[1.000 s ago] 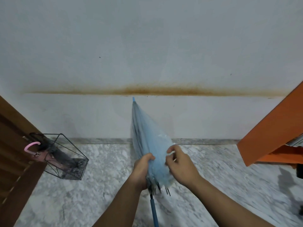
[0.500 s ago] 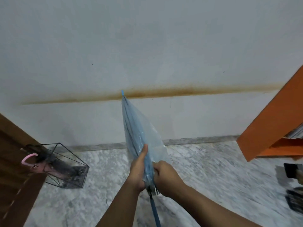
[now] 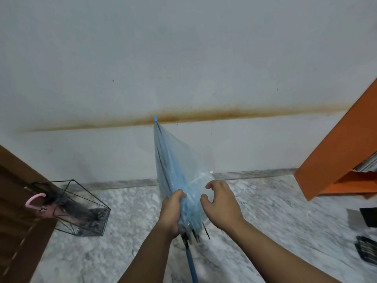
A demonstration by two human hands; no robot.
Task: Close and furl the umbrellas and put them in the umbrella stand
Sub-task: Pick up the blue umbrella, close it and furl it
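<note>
A wire stand (image 3: 81,209) of black rods sits on the marble floor (image 3: 132,211) at left, near the foot of the wall (image 3: 183,58) and just beside a brown slatted door (image 3: 18,201). Inside it leans one dark furled umbrella with a pink hook (image 3: 33,200), the hook poking out over the stand's upper left rim. At the right edge an orange shelf (image 3: 336,156) holds a stack of what look like papers (image 3: 369,164), only their edges visible. Two dark objects (image 3: 367,248) lie on the floor below it, too blurred to identify.

At centre, a person holds a blue umbrella (image 3: 173,166), collapsed but still loose, its tip pointing up and away toward the wall's rust-coloured stain (image 3: 204,116). The left hand (image 3: 171,211) has its grip wrapped tight around the gathered canopy just above the rib ends, thumb on top. The right hand (image 3: 222,207) has its grip spread, fingers curled and apart, cupping the bulging right side of the canopy without closing on it. The blue shaft (image 3: 191,262) runs down between the forearms to the bottom edge of the frame. The umbrella is well apart from the stand.

No brand, label or writing can be read anywhere in view.
</note>
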